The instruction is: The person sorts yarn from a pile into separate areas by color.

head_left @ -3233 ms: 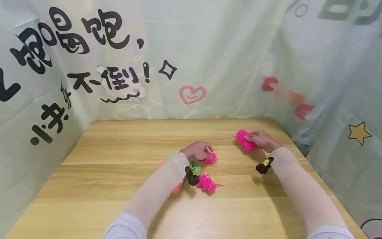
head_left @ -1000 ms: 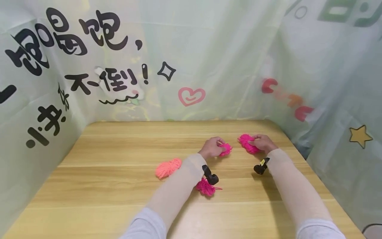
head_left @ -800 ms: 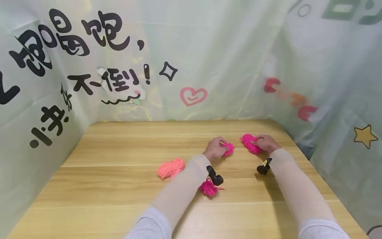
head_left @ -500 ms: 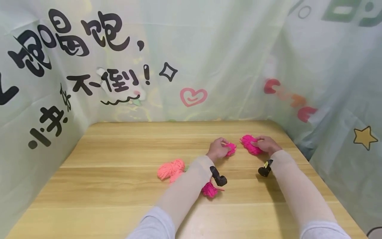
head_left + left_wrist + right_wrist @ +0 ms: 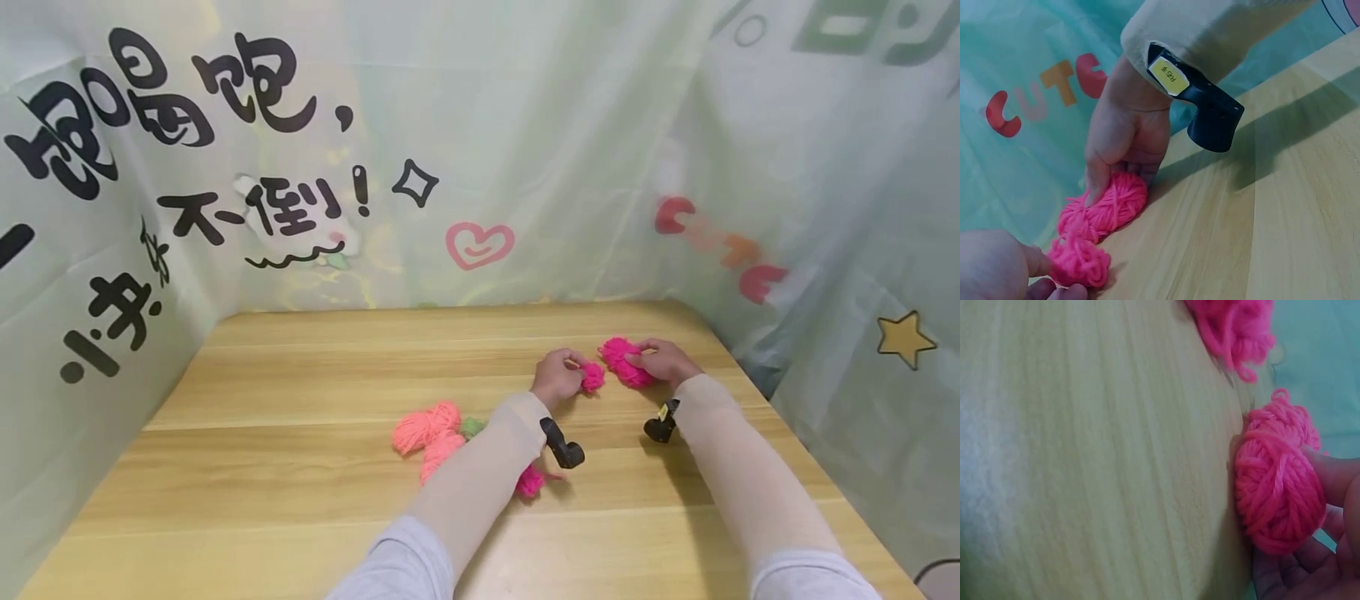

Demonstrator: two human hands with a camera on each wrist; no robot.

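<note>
Pink yarn (image 5: pixel 593 377) in left hand (image 5: pixel 558 377) — green yarn (image 5: pixel 472 427) partly behind forearm (image 5: pixel 480 475).

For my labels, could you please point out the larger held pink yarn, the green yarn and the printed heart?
Larger held pink yarn (image 5: pixel 1280 487), right wrist view: its middle.
Green yarn (image 5: pixel 472 427), head view: exposed part.
Printed heart (image 5: pixel 477 251), head view: its smile.

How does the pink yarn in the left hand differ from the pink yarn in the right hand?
The left yarn is smaller; the right yarn is bigger. The left yarn looks like a loopy, rumpled clump, while the right yarn is a longer, wound bundle. Both are bright pink.
</note>
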